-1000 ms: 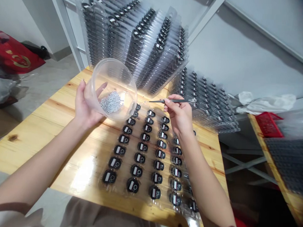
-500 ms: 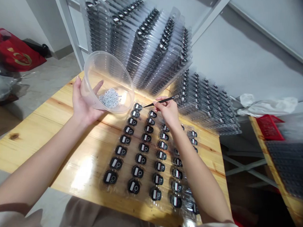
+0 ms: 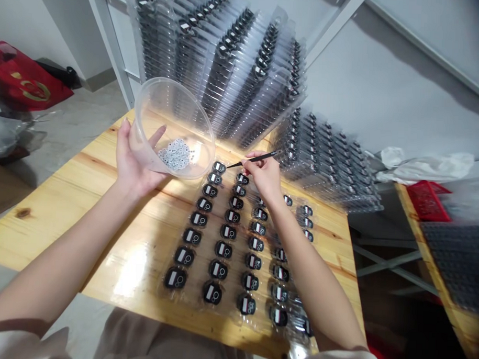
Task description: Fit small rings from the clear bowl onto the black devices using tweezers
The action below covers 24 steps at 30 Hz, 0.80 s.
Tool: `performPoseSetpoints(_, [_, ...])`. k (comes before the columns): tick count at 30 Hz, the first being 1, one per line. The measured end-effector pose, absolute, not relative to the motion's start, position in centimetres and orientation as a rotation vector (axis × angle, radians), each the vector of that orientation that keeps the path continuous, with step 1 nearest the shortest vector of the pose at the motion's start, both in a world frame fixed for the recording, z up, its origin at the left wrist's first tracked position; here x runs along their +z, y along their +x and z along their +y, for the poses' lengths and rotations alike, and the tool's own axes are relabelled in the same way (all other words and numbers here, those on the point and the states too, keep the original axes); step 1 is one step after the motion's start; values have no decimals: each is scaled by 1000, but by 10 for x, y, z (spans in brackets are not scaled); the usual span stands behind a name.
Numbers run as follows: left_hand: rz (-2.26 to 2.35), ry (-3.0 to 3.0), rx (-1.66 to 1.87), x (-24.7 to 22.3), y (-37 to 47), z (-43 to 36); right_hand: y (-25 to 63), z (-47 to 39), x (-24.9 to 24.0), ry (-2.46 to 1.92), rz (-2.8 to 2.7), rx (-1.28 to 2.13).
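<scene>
My left hand (image 3: 136, 165) is wrapped round a clear round plastic tub (image 3: 179, 101), tilted toward me. A heap of small pale ring-like pieces (image 3: 175, 153) lies inside it. Between the thumb and fingers of my right hand (image 3: 263, 172) is a pair of black tweezers (image 3: 259, 158). Their tip points left, at or just beside the farthest black part (image 3: 219, 168) in the leftmost row. Whether the tip touches it or pinches anything is too small to tell. Rows of similar black parts with pale labels sit in a clear plastic tray (image 3: 204, 298) below; my right forearm hides some of them.
Tall stacks of filled clear trays (image 3: 231, 69) line the back of the wooden table (image 3: 143, 226), with a lower stack (image 3: 326, 156) at the right. Beyond the table's right edge, a red basket (image 3: 427, 200) stands on another table. A red bag (image 3: 30, 83) rests on the floor at left.
Almost nothing differs. The tub has shifted very slightly up and right in the view; the tweezers stay by the same far black part.
</scene>
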State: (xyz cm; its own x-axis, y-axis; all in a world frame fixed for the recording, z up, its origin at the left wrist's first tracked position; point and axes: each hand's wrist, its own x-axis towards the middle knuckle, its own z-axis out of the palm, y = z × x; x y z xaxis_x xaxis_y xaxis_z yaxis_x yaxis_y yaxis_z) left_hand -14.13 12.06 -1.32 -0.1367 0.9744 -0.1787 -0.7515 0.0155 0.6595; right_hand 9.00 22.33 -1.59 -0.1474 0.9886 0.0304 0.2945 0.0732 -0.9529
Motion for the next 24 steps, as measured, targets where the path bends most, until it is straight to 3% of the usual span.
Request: performPoseSetpoints(24, [716,379,1543,-13,-139,121,90,219,-14,-1324,-1635,1040])
